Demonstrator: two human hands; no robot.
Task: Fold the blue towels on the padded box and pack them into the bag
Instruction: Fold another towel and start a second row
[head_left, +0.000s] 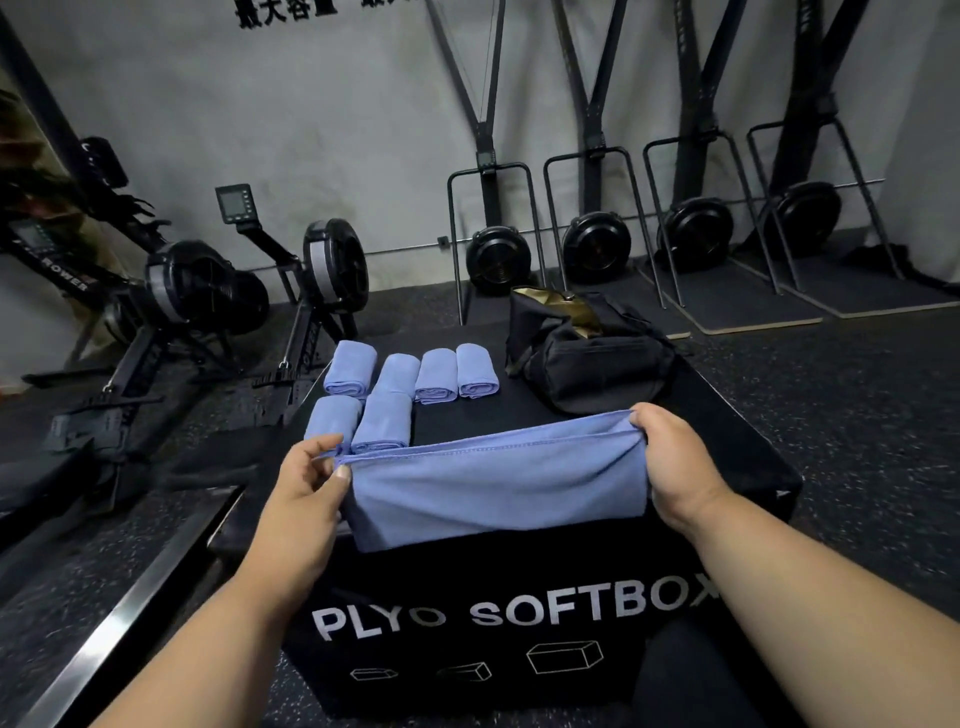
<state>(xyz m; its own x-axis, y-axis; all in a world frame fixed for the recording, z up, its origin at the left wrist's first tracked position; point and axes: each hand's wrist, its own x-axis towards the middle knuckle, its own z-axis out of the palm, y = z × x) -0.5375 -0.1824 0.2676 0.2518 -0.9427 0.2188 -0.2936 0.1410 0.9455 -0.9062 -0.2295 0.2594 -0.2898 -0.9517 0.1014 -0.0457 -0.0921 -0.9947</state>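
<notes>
While draped over box edge, towel (498, 488) pinched between both hands' fingers (340, 470).

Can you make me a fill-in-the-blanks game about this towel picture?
1. The number of folded towels lying on the box is ___.
2. The left hand and right hand hold one ___ between them.
3. The bag is coloured ___.

Missing words: six; towel; black
</notes>
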